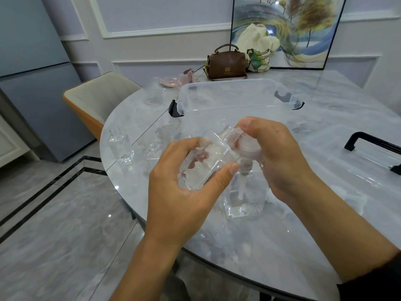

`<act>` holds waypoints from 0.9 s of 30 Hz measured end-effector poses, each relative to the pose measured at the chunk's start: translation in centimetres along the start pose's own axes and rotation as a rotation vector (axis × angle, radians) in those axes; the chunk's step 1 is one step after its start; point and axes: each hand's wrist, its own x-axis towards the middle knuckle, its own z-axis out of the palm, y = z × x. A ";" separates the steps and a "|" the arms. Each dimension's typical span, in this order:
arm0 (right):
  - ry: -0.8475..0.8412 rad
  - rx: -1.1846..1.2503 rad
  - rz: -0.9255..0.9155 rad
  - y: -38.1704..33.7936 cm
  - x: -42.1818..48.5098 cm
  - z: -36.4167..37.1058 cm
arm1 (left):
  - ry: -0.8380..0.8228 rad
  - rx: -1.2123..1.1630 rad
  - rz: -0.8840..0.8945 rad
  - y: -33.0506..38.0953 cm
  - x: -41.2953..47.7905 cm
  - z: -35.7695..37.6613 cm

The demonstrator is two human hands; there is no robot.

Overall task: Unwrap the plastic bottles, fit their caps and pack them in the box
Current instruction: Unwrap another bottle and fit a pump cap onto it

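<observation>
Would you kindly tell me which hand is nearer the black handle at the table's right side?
Right. The right hand, gripping the pump cap, is left of the black handle; the left hand, holding the bottle, lies farther left.

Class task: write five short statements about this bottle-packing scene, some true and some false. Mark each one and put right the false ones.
1. The left hand grips a clear bottle. True.
2. The right hand holds a pump cap with its tube hanging down. True.
3. The brown handbag lies inside the storage box. False: it stands on the table, behind the box.
4. The two small bottles near the table's left edge have caps on. False: their necks are open.
5. The storage box is shut with its lid. False: it is open on top.
</observation>
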 end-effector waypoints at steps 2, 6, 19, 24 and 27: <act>0.005 0.018 0.029 -0.2 -0.1 0.1 | 0.000 -0.012 -0.003 0.2 0.2 0.0; 0.012 0.034 0.071 -0.6 -0.6 0.3 | 0.004 -0.016 0.004 0.4 0.3 0.0; 0.037 0.007 -0.036 -0.3 -0.2 0.1 | -0.004 0.008 -0.025 -0.1 -0.2 0.6; 0.046 0.001 -0.003 -0.4 -0.3 0.4 | 0.014 0.001 -0.021 -0.2 0.0 0.3; 0.053 -0.004 0.044 -0.6 -0.5 0.5 | 0.014 -0.004 -0.005 0.0 0.2 0.4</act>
